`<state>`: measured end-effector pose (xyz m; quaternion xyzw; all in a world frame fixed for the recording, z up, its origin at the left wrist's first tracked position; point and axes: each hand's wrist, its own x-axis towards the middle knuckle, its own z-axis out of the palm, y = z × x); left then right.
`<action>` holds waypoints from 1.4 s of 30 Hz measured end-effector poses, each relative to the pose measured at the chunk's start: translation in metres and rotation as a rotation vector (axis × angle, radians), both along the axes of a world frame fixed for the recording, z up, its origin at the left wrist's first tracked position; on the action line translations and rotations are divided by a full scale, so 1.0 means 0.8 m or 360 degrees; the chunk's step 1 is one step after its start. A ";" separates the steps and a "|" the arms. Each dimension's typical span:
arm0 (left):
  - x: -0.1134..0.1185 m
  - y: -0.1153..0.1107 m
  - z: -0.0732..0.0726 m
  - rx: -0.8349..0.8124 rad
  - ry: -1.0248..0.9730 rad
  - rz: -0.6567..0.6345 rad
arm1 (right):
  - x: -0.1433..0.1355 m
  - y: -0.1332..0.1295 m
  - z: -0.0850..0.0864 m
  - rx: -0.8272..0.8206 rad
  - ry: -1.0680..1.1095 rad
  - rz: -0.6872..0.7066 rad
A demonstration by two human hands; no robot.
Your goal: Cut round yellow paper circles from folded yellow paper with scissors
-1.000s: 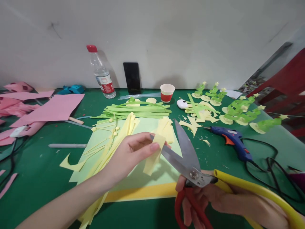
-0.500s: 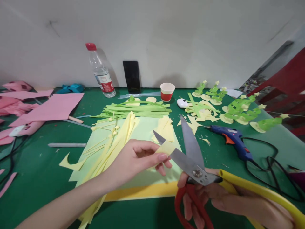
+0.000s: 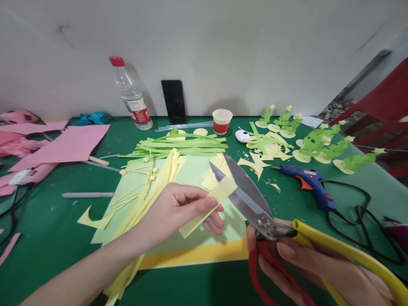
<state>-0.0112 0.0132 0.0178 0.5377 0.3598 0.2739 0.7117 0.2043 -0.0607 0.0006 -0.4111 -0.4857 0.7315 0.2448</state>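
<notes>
Between thumb and fingers, my left hand (image 3: 188, 208) pinches a pale yellow paper strip (image 3: 225, 188) that slants up to the right. My right hand (image 3: 306, 263) grips scissors (image 3: 255, 208) with one red and one yellow handle. Their blades are parted a little, and the strip's upper end lies close by them; whether they touch I cannot tell. Underneath are light green paper sheets (image 3: 127, 204) and an orange-yellow strip (image 3: 191, 254). Long yellow paper strips (image 3: 159, 187) lie left of my left hand, and small yellow paper pieces (image 3: 210, 178) are behind the blades.
At the back stand a water bottle (image 3: 135, 102), a phone (image 3: 174, 102) and a paper cup (image 3: 222, 122). Right of the scissors lies a blue glue gun (image 3: 306, 180) with its cable. Several green spiral paper ornaments (image 3: 321, 144) are behind it. Pink paper (image 3: 73, 144) covers the left side.
The scissor blades have closed partway. My left hand has turned the yellow strip, so more of its length shows, angled up toward the blades. My right hand has shifted slightly right.
</notes>
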 end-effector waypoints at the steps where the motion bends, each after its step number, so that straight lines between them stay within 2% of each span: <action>1: 0.000 0.001 0.000 0.0000 0.0006 -0.0005 | -0.004 0.005 0.008 -0.0077 0.0003 0.0026; 3: 0.000 0.002 -0.001 -0.0018 0.0018 0.0006 | -0.009 0.009 0.016 -0.0068 -0.0160 -0.0071; 4: 0.000 0.003 -0.002 -0.0023 0.0025 0.0017 | -0.009 0.010 0.016 0.0039 -0.0367 -0.0126; 7: 0.000 0.007 -0.004 0.0006 0.0033 0.0114 | -0.005 0.017 0.005 0.0573 -0.1245 -0.0209; 9: 0.000 0.011 -0.006 0.0014 0.0012 0.0204 | -0.001 0.028 -0.007 0.0778 -0.1689 -0.0208; 14: -0.003 0.021 -0.014 -0.0017 -0.0022 0.0324 | 0.009 0.048 -0.026 0.0700 -0.2259 -0.0045; 18: -0.005 0.029 -0.021 -0.0018 0.0014 0.0421 | 0.012 0.047 -0.032 0.0699 -0.2443 0.0100; 23: -0.007 0.040 -0.042 -0.0017 0.0111 0.0570 | 0.019 0.042 -0.033 0.0712 -0.2453 0.0209; 27: -0.007 0.044 -0.054 -0.0046 0.0247 0.0535 | 0.016 0.045 -0.016 0.0768 -0.2286 0.0128; 32: 0.001 0.035 -0.048 -0.0019 0.0382 0.0307 | -0.013 0.071 0.011 0.0830 -0.1480 -0.0077; 36: 0.005 0.028 -0.044 0.0047 0.0478 0.0194 | -0.038 0.099 0.006 0.0720 -0.0908 -0.0163; 39: 0.004 0.027 -0.043 0.0111 0.0583 0.0163 | -0.050 0.116 -0.004 0.0672 -0.0756 -0.0242; 42: 0.001 0.027 -0.039 0.0188 0.0708 0.0124 | -0.055 0.133 -0.008 0.0639 -0.0777 -0.0272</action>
